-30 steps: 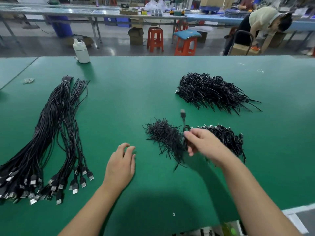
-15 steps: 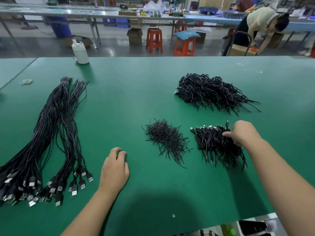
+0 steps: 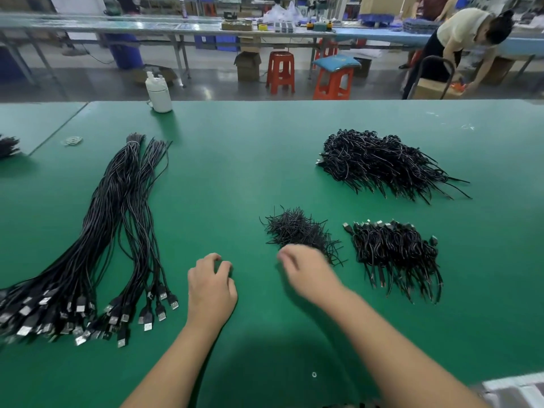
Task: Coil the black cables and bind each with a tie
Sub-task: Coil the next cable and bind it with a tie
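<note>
Long straight black cables [image 3: 117, 231] lie in a bundle at the left, their USB plugs [image 3: 88, 316] fanned toward me. A small heap of black ties [image 3: 297, 229] sits in the middle. Right of it is a row of coiled, bound cables [image 3: 394, 251], and a larger pile of bound cables [image 3: 379, 163] lies farther back. My left hand [image 3: 212, 290] rests on the green table [image 3: 235, 160] with fingers loosely curled, holding nothing. My right hand [image 3: 306, 272] is motion-blurred at the near edge of the tie heap; I see nothing in it.
A white bottle [image 3: 159, 94] stands at the table's far edge. A small pale coil [image 3: 72, 140] lies far left, near the seam to another table. The table's near edge shows at bottom right. A person [image 3: 459, 45] bends over a box beyond the table, near orange stools [image 3: 332, 81].
My right hand carried a coiled cable to the right-hand row, let it go, and has swung back left to the tie heap. My left hand has barely moved.
</note>
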